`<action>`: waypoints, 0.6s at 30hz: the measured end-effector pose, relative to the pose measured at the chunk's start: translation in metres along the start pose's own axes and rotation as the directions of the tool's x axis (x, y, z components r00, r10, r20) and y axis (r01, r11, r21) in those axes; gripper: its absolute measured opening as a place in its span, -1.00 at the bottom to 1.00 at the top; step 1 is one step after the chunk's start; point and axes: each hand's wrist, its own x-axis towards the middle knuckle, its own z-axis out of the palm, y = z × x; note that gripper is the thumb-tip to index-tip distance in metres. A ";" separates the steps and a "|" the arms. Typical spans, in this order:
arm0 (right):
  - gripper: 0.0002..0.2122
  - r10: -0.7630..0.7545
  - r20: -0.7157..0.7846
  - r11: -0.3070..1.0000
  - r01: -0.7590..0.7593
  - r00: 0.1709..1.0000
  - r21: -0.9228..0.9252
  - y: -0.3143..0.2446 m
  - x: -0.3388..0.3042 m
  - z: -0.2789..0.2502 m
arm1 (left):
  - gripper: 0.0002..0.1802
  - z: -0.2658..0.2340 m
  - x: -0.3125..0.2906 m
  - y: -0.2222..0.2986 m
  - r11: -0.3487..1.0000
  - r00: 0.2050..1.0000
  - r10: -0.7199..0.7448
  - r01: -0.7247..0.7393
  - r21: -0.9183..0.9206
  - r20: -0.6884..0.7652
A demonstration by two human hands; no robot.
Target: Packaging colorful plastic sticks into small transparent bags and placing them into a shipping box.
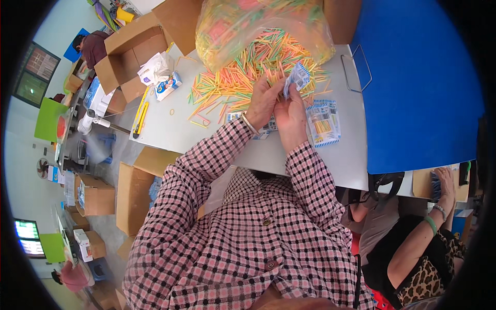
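Over the near edge of a big heap of thin coloured sticks (248, 64), my two hands meet. My right hand (291, 118) grips a small blue-and-white plastic packet (298, 77), raised upright between thumb and fingers. Beside it, the closed fingers of my left hand (262, 102) pinch some of the sticks close to the packet; their tips are partly hidden. To the right of my right hand lie printed packets (324, 123), the top one with yellow sticks showing inside. More packets (235, 117) are on the table under my left wrist, mostly covered.
A large clear bag (217, 39) of sticks stands behind the heap. On the white table's (173, 121) left are a tissue pack (168, 86) and a yellow cutter (140, 120). Open cardboard boxes (135, 57) stand left; a blue board (418, 93) is right. A co-worker's arm (421, 243) reaches in at lower right.
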 end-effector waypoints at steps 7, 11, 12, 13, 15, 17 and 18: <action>-0.74 0.001 0.012 0.999 -0.001 1.000 -0.045 -0.003 -0.001 0.002 | -0.72 0.004 0.000 0.000 0.998 0.996 -0.022 0.027 0.049 -0.086; -0.77 -0.059 0.054 0.978 0.069 0.997 -0.197 -0.014 -0.009 0.005 | -0.74 0.000 0.002 0.013 0.996 0.993 -0.081 0.082 0.016 -0.087; -0.77 -0.058 0.056 0.978 0.068 0.997 -0.197 -0.019 -0.014 0.008 | -0.66 -0.005 0.004 0.019 0.993 0.996 -0.067 0.072 0.097 -0.060; -0.79 -0.068 0.090 0.960 0.090 0.994 -0.264 -0.025 -0.021 0.011 | -0.66 -0.009 0.006 0.024 0.993 0.996 -0.065 0.070 0.096 -0.061; -0.81 -0.078 0.124 0.937 0.115 0.989 -0.330 -0.032 -0.032 0.020 | -0.54 -0.012 0.011 0.037 0.996 0.999 -0.050 0.051 0.076 -0.021; -0.84 -0.146 0.233 0.833 0.247 0.961 -0.495 -0.036 -0.039 0.028 | -0.52 -0.006 0.013 0.051 0.992 0.998 -0.050 0.054 0.111 -0.042; -0.84 -0.149 0.233 0.832 0.249 0.961 -0.495 -0.037 -0.037 0.024 | -0.50 -0.005 0.014 0.056 0.988 0.997 -0.049 0.058 0.147 -0.065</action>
